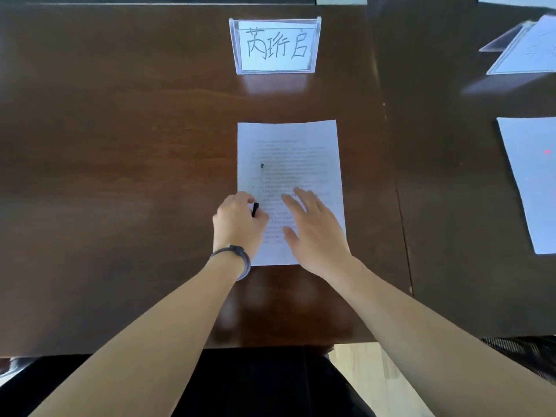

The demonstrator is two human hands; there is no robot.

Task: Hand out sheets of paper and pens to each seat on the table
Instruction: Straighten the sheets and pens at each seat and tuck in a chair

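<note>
A dark brown wooden tabletop (120,145) fills the view, glossy enough to mirror the light. At 12 o'clock stands a clear acrylic name card holder (275,45) with a handwritten white card inside. Below it, near the centre, a printed sheet of paper (288,164) lies flat, its long side running toward the person. At 3 o'clock a second sheet (529,176) lies partly out of view, and at 1 o'clock a second name holder (523,46) sits tilted by the edge. A seam in the tabletop runs down between the two seats. At 5 o'clock a strip of pale floor (361,371) shows beyond the table's near edge.

The left hand (237,224), a dark band (237,257) on its wrist, rests at the sheet's lower left edge, fingers curled around a black pen (255,209) whose tip pokes out. The right hand (316,233) lies over the sheet's lower right part, fingers straight and spread wide; whether it presses the paper I cannot tell.
</note>
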